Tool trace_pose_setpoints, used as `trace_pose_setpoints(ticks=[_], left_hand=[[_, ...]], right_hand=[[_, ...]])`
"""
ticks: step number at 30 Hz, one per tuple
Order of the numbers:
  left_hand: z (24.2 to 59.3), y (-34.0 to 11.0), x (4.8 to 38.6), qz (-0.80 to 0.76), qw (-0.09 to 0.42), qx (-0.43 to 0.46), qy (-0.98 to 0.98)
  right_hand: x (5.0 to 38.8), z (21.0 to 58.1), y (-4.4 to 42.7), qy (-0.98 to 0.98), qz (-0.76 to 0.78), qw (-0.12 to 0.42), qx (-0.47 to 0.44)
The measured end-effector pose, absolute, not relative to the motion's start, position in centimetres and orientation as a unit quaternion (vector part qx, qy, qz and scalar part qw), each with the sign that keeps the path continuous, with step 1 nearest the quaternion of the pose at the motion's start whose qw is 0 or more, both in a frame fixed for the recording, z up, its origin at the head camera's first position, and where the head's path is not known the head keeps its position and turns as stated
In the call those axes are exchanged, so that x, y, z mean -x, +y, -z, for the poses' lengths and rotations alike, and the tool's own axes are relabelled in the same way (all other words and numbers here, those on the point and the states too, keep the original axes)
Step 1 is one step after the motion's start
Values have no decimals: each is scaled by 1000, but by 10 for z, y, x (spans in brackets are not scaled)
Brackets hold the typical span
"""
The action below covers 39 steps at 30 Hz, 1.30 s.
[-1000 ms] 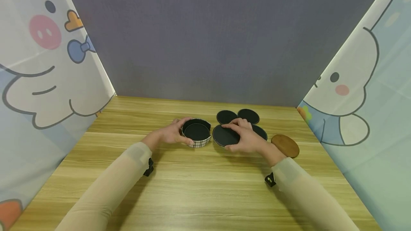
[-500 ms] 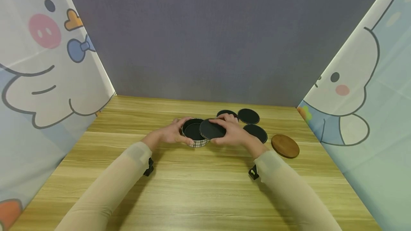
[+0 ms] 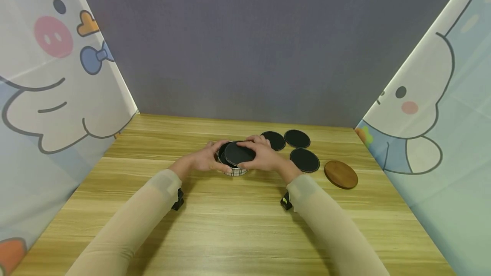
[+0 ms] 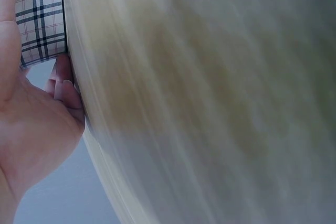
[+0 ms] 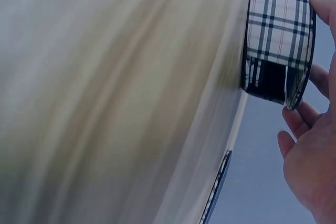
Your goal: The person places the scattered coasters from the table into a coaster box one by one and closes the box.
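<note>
In the head view my left hand (image 3: 205, 158) grips the left side of a round coaster holder (image 3: 236, 172), black inside with a plaid outer wall and a gap on its right side. My right hand (image 3: 264, 156) pinches a round black coaster (image 3: 240, 154) by its right edge, tilted over the holder's top. The left wrist view has the holder's plaid wall (image 4: 41, 17) beside the fingers. In the right wrist view the holder's gap (image 5: 266, 80) shows, and the held coaster's edge (image 5: 299, 88) slants at its rim. The coaster hides most of the holder's inside.
To the right on the wood-grain table (image 3: 222, 233) lie a back-left black coaster (image 3: 274, 140), a back-right black coaster (image 3: 297, 139) and a front black coaster (image 3: 304, 160). A round brown wooden disc (image 3: 341, 174) lies farther right. A grey panel (image 3: 245, 54) stands behind.
My right hand has carried the black coaster leftward from beside the holder to over its opening. The left hand and the holder have stayed in place.
</note>
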<state>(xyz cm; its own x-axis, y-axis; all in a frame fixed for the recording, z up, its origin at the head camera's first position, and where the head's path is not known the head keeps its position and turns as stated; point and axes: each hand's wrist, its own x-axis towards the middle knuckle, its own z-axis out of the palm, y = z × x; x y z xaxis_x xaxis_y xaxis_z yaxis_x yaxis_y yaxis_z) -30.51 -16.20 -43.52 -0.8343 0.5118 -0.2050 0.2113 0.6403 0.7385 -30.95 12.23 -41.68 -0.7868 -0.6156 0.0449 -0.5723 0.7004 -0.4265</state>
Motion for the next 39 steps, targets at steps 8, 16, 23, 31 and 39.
trace_pose_setpoints(ticks=[8,16,23,31,39], left_hand=[[434,-160,305,-373,202,-215,880],[435,-160,306,-372,198,-219,880],[437,-161,306,-373,196,-218,880],[437,-161,305,-370,197,-212,883],[436,-161,306,-361,193,-209,888]], right_hand=[[310,415,116,915,223,66,331],[310,416,115,911,220,72,341],[309,417,114,910,213,78,346],[309,418,116,910,206,83,351],[308,419,119,908,218,82,348]])
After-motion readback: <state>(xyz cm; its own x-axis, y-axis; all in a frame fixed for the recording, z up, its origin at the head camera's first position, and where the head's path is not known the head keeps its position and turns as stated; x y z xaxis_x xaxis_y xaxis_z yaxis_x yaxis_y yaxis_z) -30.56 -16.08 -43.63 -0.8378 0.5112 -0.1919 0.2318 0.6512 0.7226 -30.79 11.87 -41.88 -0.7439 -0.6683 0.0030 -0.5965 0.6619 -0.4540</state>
